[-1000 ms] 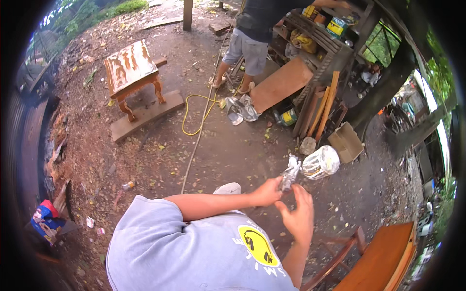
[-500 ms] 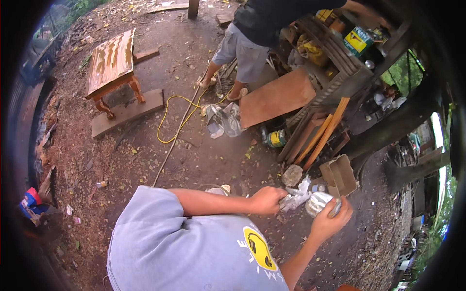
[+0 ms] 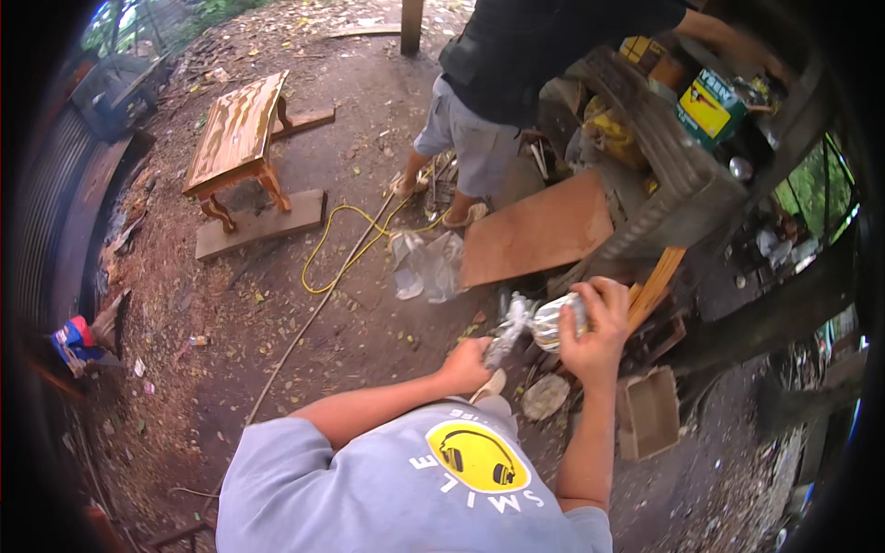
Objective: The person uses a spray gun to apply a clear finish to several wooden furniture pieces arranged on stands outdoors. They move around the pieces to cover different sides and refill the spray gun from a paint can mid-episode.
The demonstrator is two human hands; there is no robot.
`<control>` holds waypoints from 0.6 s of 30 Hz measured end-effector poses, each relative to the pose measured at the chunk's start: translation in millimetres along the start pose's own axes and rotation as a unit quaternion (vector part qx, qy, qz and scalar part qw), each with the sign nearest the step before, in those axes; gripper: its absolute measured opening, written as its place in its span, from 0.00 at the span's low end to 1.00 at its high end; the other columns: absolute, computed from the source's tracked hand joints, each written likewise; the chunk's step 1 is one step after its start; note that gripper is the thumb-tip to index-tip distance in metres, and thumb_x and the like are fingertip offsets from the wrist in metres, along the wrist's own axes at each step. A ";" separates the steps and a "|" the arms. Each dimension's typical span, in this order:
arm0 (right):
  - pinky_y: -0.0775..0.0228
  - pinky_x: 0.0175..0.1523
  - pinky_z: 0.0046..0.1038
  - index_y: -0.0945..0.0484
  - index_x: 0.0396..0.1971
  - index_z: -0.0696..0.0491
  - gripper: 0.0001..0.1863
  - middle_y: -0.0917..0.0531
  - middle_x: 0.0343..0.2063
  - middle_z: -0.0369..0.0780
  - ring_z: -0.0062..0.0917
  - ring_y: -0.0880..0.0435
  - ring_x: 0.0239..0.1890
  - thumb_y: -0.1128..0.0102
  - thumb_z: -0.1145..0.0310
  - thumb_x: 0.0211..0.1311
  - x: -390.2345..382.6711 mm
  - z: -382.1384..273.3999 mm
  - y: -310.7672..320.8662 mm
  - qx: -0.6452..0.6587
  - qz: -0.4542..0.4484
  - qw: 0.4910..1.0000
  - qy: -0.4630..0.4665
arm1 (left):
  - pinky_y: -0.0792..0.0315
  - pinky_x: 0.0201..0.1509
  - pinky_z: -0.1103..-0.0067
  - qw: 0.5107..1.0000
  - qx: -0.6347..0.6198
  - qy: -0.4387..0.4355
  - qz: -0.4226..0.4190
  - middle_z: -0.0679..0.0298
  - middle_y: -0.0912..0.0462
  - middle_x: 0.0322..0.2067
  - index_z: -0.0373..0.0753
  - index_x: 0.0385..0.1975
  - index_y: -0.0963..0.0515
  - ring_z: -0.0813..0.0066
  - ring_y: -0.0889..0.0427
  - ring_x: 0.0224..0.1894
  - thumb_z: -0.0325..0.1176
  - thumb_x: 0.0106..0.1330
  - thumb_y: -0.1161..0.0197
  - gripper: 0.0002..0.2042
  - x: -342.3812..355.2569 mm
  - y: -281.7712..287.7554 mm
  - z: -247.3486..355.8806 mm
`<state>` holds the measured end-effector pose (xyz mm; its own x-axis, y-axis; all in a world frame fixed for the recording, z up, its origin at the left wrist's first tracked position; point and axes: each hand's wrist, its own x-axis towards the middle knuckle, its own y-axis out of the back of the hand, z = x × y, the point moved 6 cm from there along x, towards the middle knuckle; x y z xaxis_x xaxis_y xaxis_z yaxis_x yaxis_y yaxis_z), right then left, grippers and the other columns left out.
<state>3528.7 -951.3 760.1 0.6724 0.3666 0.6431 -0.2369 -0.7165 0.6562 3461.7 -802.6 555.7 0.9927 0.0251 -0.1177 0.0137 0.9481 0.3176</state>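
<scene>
My left hand (image 3: 468,361) is closed on a whitish, paint-smeared tool (image 3: 507,334), apparently a spray gun; its exact shape is hard to make out. My right hand (image 3: 595,324) grips a shiny silver canister (image 3: 553,323) beside the tool's upper end, held out in front of my chest. Below them on the dirt ground lie a pale round lump (image 3: 545,396) and an open cardboard box (image 3: 649,415).
A co-worker (image 3: 498,64) in dark shirt and grey shorts leans over cluttered shelves (image 3: 627,138), beside a leaning brown board (image 3: 535,230). A small wooden table (image 3: 235,129) stands on a plank at left. A yellow cord (image 3: 327,276) crosses the ground near silver plastic (image 3: 424,267).
My right hand has closed on the silver canister, and both hands have shifted up and left since half a second ago. The co-worker has leaned further right over the shelves.
</scene>
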 end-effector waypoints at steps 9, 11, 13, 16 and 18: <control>0.25 0.53 0.38 0.23 0.48 0.63 0.32 0.19 0.45 0.49 0.39 0.18 0.46 0.56 0.46 0.71 32.1 160.7 22.5 0.632 0.182 0.731 -0.182 | 0.29 0.32 0.78 0.985 -0.113 0.048 0.118 0.68 0.20 0.24 0.35 0.34 0.19 0.84 0.25 0.28 0.38 0.69 0.35 0.11 59.0 -27.7 62.4; 0.20 0.47 0.41 0.25 0.51 0.62 0.38 0.17 0.43 0.50 0.42 0.16 0.43 0.59 0.38 0.69 18.8 191.1 -6.9 0.754 0.110 0.570 -0.307 | 0.29 0.32 0.78 0.977 -0.155 0.032 0.146 0.69 0.19 0.25 0.34 0.34 0.19 0.84 0.25 0.28 0.37 0.70 0.35 0.10 70.0 -29.7 66.7; 0.19 0.44 0.45 0.25 0.52 0.61 0.38 0.16 0.43 0.50 0.44 0.15 0.42 0.60 0.37 0.68 -19.5 218.9 -48.1 0.742 0.093 0.432 -0.504 | 0.32 0.28 0.80 0.971 -0.154 0.017 0.179 0.71 0.20 0.24 0.34 0.38 0.17 0.86 0.27 0.25 0.37 0.72 0.38 0.11 84.2 -35.3 71.2; 0.18 0.41 0.47 0.26 0.51 0.58 0.38 0.15 0.42 0.47 0.41 0.14 0.39 0.59 0.34 0.67 -50.0 203.9 -86.2 0.725 -0.037 0.380 -0.573 | 0.28 0.36 0.79 0.981 -0.137 0.036 0.134 0.67 0.17 0.28 0.36 0.44 0.17 0.84 0.25 0.30 0.38 0.74 0.41 0.12 107.0 -43.7 75.3; 0.18 0.38 0.44 0.25 0.51 0.56 0.38 0.15 0.40 0.45 0.38 0.13 0.36 0.59 0.32 0.68 -58.2 184.5 -105.7 0.657 -0.053 0.403 -0.635 | 0.33 0.28 0.79 0.971 -0.179 0.074 0.138 0.72 0.24 0.21 0.36 0.37 0.18 0.86 0.29 0.24 0.37 0.73 0.41 0.11 113.1 -48.0 56.3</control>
<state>3644.0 -1006.5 580.4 0.6439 0.4347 -0.6296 -0.1456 -0.7383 -0.6586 3580.0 -863.1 580.1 0.9244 0.3142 -0.2161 -0.3193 0.9476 0.0115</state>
